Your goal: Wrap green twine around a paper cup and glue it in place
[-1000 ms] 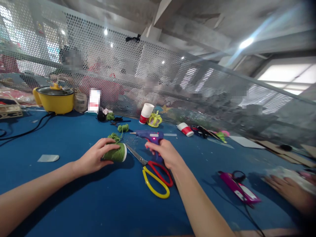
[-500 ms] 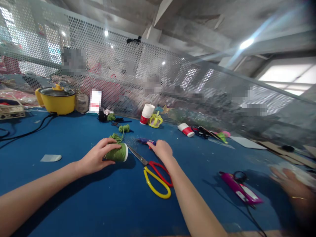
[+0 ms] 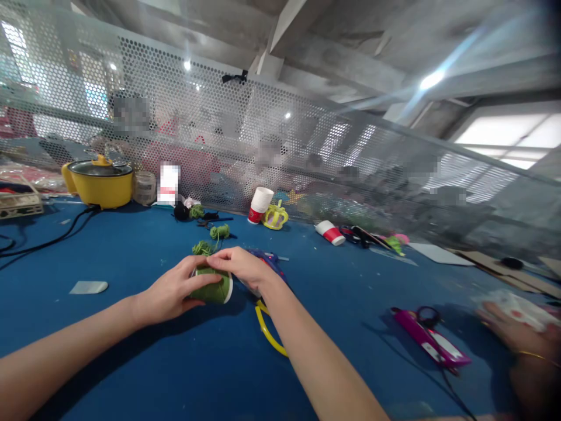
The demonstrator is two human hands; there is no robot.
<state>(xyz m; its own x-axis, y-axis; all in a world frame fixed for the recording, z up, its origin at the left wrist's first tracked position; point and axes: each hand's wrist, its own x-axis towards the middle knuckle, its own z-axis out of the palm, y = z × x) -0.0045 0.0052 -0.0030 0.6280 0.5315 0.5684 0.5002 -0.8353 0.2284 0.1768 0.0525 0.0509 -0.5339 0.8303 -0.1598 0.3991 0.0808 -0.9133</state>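
Observation:
A paper cup wrapped in green yarn lies tilted on its side, its white rim facing right. My left hand grips it from the left. From above, my right hand rests its fingers on the cup's upper side, with thumb and fingertips close to the left hand's; any strand between them is too small to make out. Behind the right hand lies a blue glue gun, partly covered. Scissors show one yellow handle beneath my right forearm. Loose green yarn sits just beyond the cup.
A small green yarn ball lies farther back. Stacked paper cups, a yellow woven basket and a yellow pot line the mesh partition. At right are a purple device with a cord and another person's hand.
My right hand has let go of the glue gun and moved left onto the yarn-wrapped cup. My left hand keeps its hold. The scissors are now mostly covered by my right arm.

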